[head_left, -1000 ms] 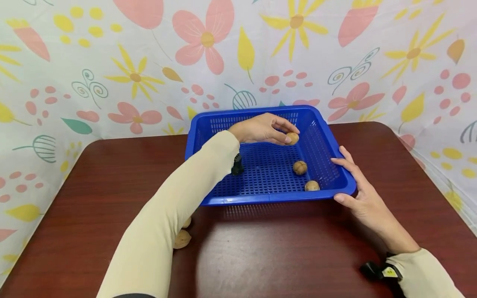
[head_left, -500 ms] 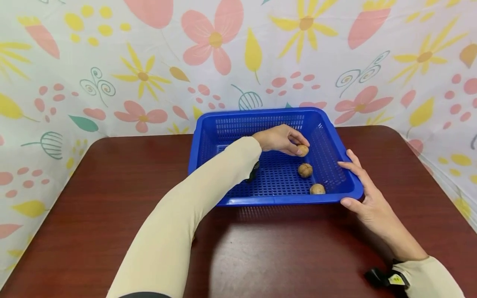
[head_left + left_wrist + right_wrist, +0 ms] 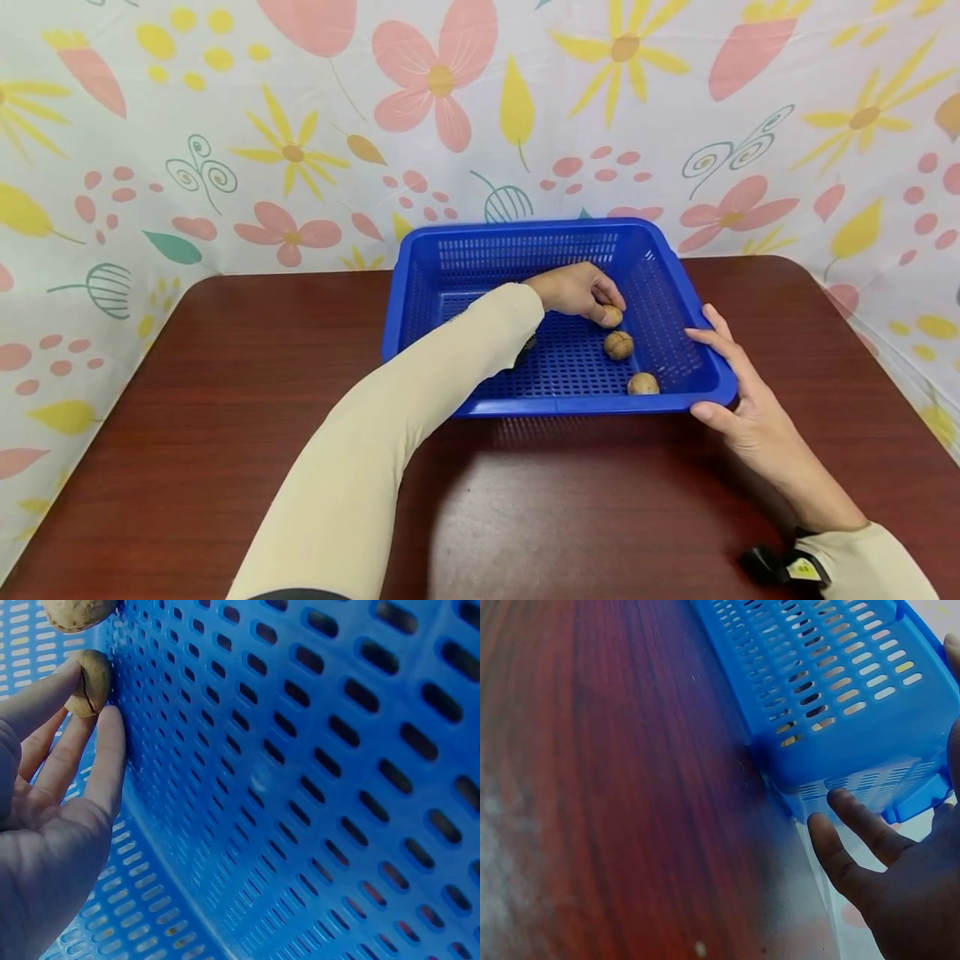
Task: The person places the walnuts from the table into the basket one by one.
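Note:
In the head view, my left hand (image 3: 577, 290) reaches into a blue plastic basket (image 3: 555, 406) and pinches a walnut (image 3: 611, 317) low beside the right wall. The left wrist view shows that walnut (image 3: 91, 684) between thumb and fingers, with a crack line along its shell. Two more walnuts lie in the basket: one (image 3: 618, 345) just in front of the held one, another (image 3: 642, 383) by the front right corner. My right hand (image 3: 750, 417) holds this corner, thumb at the front rim and fingers along the right side. Other right fingers (image 3: 840, 859) spread by the outer wall.
The basket stands at the back of a dark red-brown wooden table (image 3: 247, 400), close to a flower-patterned cloth (image 3: 300, 125). My left sleeve (image 3: 397, 442) crosses the basket's left front and hides part of it and of the table.
My left hand has lowered the walnut from above the basket toward its floor, moving slightly right and nearer. The right hand keeps its place on the corner. The view has shifted a little.

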The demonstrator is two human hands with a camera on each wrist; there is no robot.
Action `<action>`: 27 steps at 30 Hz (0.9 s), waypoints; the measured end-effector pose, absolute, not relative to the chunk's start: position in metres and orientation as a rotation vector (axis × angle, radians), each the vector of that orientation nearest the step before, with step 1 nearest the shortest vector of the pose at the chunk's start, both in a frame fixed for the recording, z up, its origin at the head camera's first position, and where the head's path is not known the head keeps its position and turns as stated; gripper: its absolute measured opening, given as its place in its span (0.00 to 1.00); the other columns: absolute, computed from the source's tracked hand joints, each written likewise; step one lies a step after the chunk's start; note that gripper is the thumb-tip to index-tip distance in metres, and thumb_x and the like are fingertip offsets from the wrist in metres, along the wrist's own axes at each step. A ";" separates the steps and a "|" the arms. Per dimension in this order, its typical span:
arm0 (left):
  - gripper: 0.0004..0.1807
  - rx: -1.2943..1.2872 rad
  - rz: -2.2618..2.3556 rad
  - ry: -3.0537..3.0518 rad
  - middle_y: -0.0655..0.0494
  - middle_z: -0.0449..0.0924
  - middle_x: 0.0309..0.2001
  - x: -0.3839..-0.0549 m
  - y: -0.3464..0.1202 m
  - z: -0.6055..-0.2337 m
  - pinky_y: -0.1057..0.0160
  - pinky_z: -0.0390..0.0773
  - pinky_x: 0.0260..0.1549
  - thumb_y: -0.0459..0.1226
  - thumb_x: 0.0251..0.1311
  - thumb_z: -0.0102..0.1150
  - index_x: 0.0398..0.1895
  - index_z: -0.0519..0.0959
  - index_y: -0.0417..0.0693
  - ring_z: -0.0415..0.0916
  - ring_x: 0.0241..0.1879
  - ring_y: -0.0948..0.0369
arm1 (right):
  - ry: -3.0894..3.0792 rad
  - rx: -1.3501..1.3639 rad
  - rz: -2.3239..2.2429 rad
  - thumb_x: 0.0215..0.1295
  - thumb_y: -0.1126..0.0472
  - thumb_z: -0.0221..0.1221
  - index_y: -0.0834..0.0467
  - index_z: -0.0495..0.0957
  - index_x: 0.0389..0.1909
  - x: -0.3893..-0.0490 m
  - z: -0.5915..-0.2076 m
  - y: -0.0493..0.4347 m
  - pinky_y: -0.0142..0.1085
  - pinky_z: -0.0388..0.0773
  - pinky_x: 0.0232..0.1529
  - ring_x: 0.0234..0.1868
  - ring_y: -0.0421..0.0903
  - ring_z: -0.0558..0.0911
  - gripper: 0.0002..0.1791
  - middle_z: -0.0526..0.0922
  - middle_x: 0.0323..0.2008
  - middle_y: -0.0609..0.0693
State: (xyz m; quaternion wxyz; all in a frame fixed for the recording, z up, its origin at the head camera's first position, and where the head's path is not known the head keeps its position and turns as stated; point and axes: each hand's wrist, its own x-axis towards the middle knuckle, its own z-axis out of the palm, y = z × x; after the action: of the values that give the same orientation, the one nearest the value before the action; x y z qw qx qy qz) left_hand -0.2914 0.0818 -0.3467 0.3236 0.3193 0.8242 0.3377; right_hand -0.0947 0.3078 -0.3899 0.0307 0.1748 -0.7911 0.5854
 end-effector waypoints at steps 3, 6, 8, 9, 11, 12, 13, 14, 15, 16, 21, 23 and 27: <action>0.18 0.844 0.865 2.185 0.56 0.82 0.65 -0.291 0.083 -0.347 0.70 0.80 0.53 0.34 0.72 0.64 0.63 0.83 0.50 0.77 0.64 0.61 | -2.454 0.539 1.769 0.72 0.59 0.65 0.55 0.57 0.81 -0.095 -0.390 0.308 0.15 0.64 0.64 0.85 0.47 0.39 0.41 0.36 0.87 0.45; 0.19 0.840 0.857 2.205 0.56 0.80 0.67 -0.290 0.084 -0.348 0.69 0.80 0.54 0.34 0.72 0.64 0.64 0.83 0.51 0.75 0.67 0.61 | -2.469 0.538 1.733 0.72 0.59 0.65 0.55 0.57 0.81 -0.095 -0.390 0.308 0.15 0.64 0.64 0.85 0.47 0.40 0.41 0.36 0.87 0.45; 0.19 0.838 0.852 2.218 0.56 0.79 0.68 -0.290 0.085 -0.348 0.68 0.80 0.54 0.34 0.72 0.64 0.64 0.83 0.52 0.73 0.69 0.61 | -2.472 0.538 1.726 0.72 0.59 0.65 0.55 0.57 0.81 -0.095 -0.390 0.308 0.15 0.64 0.64 0.85 0.47 0.40 0.41 0.37 0.87 0.44; 0.19 0.835 0.852 2.223 0.56 0.79 0.68 -0.290 0.085 -0.348 0.68 0.80 0.54 0.34 0.72 0.64 0.64 0.83 0.52 0.72 0.70 0.60 | -2.469 0.538 1.732 0.73 0.59 0.65 0.55 0.57 0.82 -0.095 -0.390 0.308 0.15 0.64 0.64 0.85 0.46 0.41 0.41 0.36 0.87 0.44; 0.19 0.832 0.850 2.234 0.56 0.78 0.69 -0.291 0.086 -0.349 0.68 0.80 0.54 0.34 0.72 0.64 0.64 0.83 0.52 0.72 0.71 0.60 | -2.469 0.536 1.734 0.72 0.59 0.65 0.55 0.57 0.81 -0.094 -0.391 0.309 0.15 0.64 0.64 0.85 0.46 0.41 0.41 0.36 0.87 0.44; 0.19 0.831 0.849 2.236 0.56 0.78 0.69 -0.290 0.086 -0.349 0.68 0.80 0.54 0.34 0.72 0.63 0.64 0.82 0.52 0.72 0.71 0.60 | -2.469 0.536 1.733 0.72 0.59 0.65 0.55 0.57 0.82 -0.094 -0.391 0.309 0.15 0.64 0.64 0.85 0.46 0.41 0.41 0.36 0.87 0.44; 0.19 0.827 0.849 2.238 0.56 0.78 0.69 -0.290 0.086 -0.349 0.68 0.80 0.53 0.34 0.72 0.63 0.64 0.82 0.52 0.72 0.70 0.60 | -2.470 0.535 1.733 0.72 0.59 0.65 0.55 0.57 0.82 -0.094 -0.391 0.309 0.15 0.64 0.64 0.85 0.46 0.41 0.41 0.36 0.87 0.44; 0.19 0.819 0.853 2.239 0.56 0.78 0.69 -0.290 0.086 -0.348 0.67 0.80 0.52 0.34 0.72 0.63 0.64 0.82 0.52 0.72 0.70 0.60 | -2.469 0.534 1.733 0.72 0.59 0.65 0.55 0.57 0.81 -0.094 -0.391 0.309 0.15 0.64 0.64 0.85 0.46 0.41 0.41 0.36 0.87 0.44; 0.19 0.813 0.854 2.242 0.56 0.78 0.69 -0.290 0.085 -0.348 0.67 0.80 0.52 0.34 0.72 0.63 0.64 0.82 0.52 0.72 0.70 0.60 | -2.468 0.533 1.737 0.72 0.59 0.66 0.55 0.57 0.81 -0.094 -0.392 0.309 0.15 0.64 0.64 0.85 0.46 0.40 0.42 0.36 0.87 0.44; 0.19 0.804 0.854 2.246 0.56 0.78 0.70 -0.290 0.085 -0.347 0.67 0.80 0.51 0.34 0.72 0.63 0.64 0.82 0.52 0.72 0.70 0.60 | -2.470 0.533 1.732 0.72 0.59 0.66 0.55 0.57 0.81 -0.094 -0.392 0.309 0.15 0.64 0.64 0.85 0.46 0.41 0.42 0.36 0.87 0.44; 0.19 0.768 0.845 2.266 0.56 0.76 0.71 -0.290 0.084 -0.346 0.66 0.80 0.51 0.35 0.72 0.64 0.65 0.81 0.53 0.71 0.71 0.60 | -2.463 0.532 1.738 0.72 0.58 0.66 0.55 0.57 0.81 -0.094 -0.393 0.309 0.15 0.64 0.64 0.84 0.45 0.44 0.42 0.37 0.86 0.44; 0.20 0.765 0.838 2.273 0.56 0.75 0.71 -0.290 0.084 -0.345 0.66 0.80 0.52 0.35 0.73 0.63 0.66 0.80 0.53 0.71 0.71 0.60 | -2.461 0.533 1.741 0.72 0.58 0.66 0.55 0.58 0.81 -0.094 -0.393 0.309 0.15 0.64 0.64 0.84 0.45 0.45 0.42 0.37 0.86 0.44; 0.21 0.801 0.825 2.288 0.55 0.75 0.71 -0.292 0.082 -0.340 0.66 0.80 0.56 0.35 0.74 0.62 0.68 0.78 0.51 0.71 0.72 0.60 | -2.452 0.539 1.746 0.72 0.58 0.66 0.56 0.58 0.81 -0.095 -0.391 0.310 0.15 0.64 0.64 0.84 0.45 0.43 0.42 0.37 0.87 0.44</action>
State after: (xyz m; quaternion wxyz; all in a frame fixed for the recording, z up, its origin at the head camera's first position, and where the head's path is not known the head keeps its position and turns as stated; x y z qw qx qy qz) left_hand -0.2920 0.0822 -0.3401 0.2865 0.2998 0.8560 0.3086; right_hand -0.0948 0.3099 -0.3913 0.0417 0.1760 -0.8012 0.5704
